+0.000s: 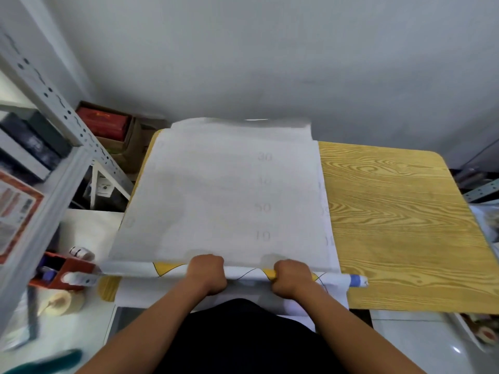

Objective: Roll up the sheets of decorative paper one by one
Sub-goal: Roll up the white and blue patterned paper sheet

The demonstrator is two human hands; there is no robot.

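A sheet of decorative paper [216, 190] lies face down on the wooden table [399, 222], its white back printed with faint numbers. Its near end is wound into a thin roll [243, 273] showing yellow, blue and black pattern, running left to right along the table's front edge. My left hand [206, 273] grips the roll left of its middle. My right hand [293, 278] grips it right of its middle. Both sets of fingers curl over the roll. More white sheets show beneath, at the far end and the right edge.
A grey metal shelf rack [54, 136] stands at the left with boxes. A red tape dispenser [64, 273] and a roll of beige tape [62, 302] sit on a low white surface at the left. Bare wood lies right of the paper.
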